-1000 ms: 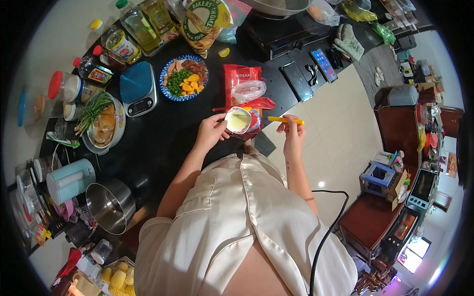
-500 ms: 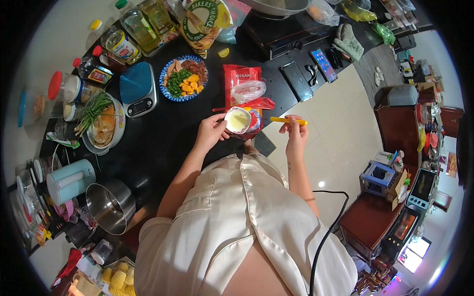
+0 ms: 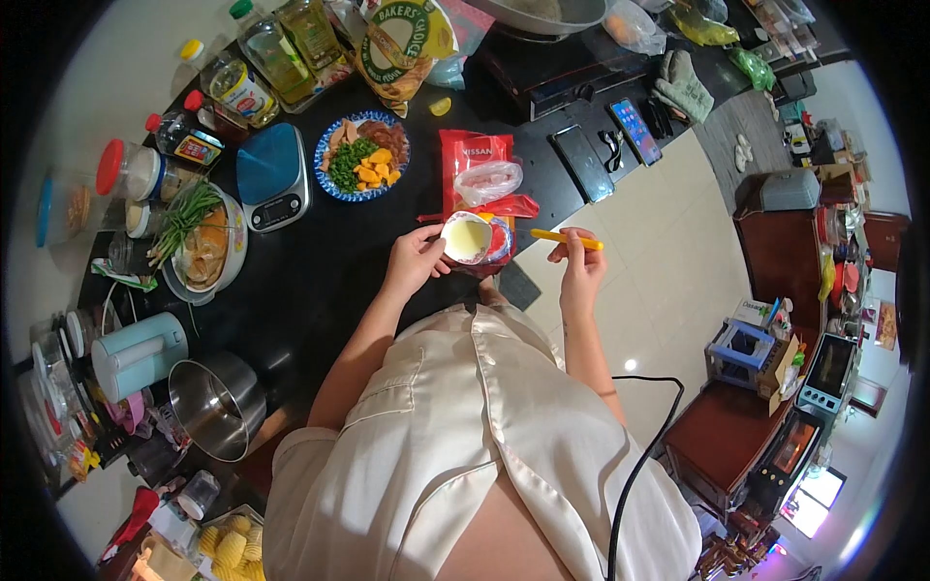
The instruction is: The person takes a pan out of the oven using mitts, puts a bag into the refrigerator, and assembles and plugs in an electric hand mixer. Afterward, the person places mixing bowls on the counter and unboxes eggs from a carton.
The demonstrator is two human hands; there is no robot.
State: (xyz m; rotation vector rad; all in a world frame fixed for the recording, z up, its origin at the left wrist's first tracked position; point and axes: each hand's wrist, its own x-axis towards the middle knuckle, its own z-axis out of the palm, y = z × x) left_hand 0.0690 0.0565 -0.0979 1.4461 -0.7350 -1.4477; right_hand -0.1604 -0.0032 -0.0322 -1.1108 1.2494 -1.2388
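Beyond the counter edge (image 3: 550, 225), your right hand (image 3: 577, 257) is gripping a yellow handle (image 3: 554, 236). Your left hand (image 3: 417, 259) is pinching a bowl (image 3: 466, 238), partly hiding a packet (image 3: 500, 242).

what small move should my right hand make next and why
I'd probably ease the yellow-handled utensil leftward, toward the small bowl. The left hand holds that bowl, pale yellow liquid shows inside, and the right hand grips the handle just right of it. The utensil's tip is too faint to make out.

Shiny cream button-front shirt (image 3: 455, 426).
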